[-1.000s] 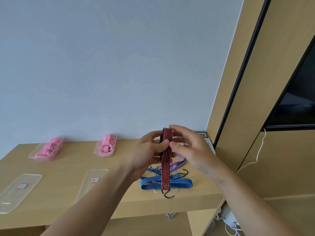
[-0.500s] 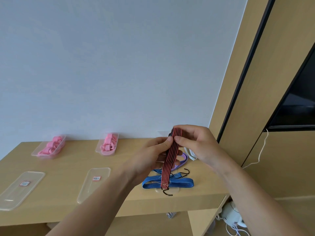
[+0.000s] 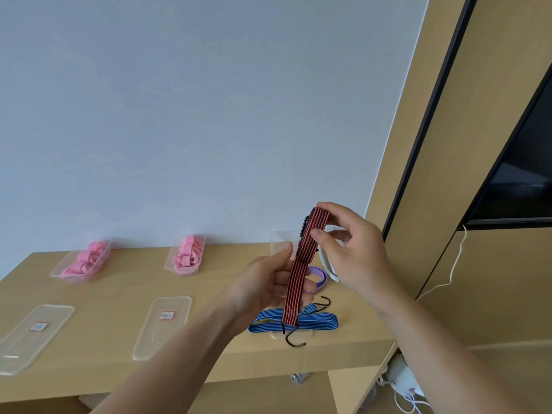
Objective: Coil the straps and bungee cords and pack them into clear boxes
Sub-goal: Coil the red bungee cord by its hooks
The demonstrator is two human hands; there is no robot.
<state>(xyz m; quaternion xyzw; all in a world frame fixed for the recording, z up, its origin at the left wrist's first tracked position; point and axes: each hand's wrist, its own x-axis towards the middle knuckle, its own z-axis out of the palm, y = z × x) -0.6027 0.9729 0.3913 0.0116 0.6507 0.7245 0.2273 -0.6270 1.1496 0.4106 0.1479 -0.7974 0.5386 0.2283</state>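
Observation:
A red and black striped bungee cord point(image 3: 301, 270) hangs in front of me above the wooden table point(image 3: 119, 294). My right hand point(image 3: 349, 249) pinches its folded top end. My left hand point(image 3: 265, 285) holds its middle, thumb up beside the band. The lower black hook point(image 3: 294, 339) dangles over a blue bungee cord point(image 3: 316, 321) lying on the table. A purple strap point(image 3: 318, 277) lies behind it. An empty clear box point(image 3: 280, 239) stands at the back, partly hidden by my hands.
Two clear boxes with pink coiled straps stand at the back: one at the left point(image 3: 82, 261), one in the middle point(image 3: 186, 255). Two clear lids point(image 3: 33, 336) point(image 3: 162, 325) with labels lie nearer me. A wooden cabinet point(image 3: 448, 204) and a white cable point(image 3: 451, 270) are at the right.
My right hand has lifted the cord's top end up and to the right. My left hand has slid down the band, which now hangs longer and more slanted.

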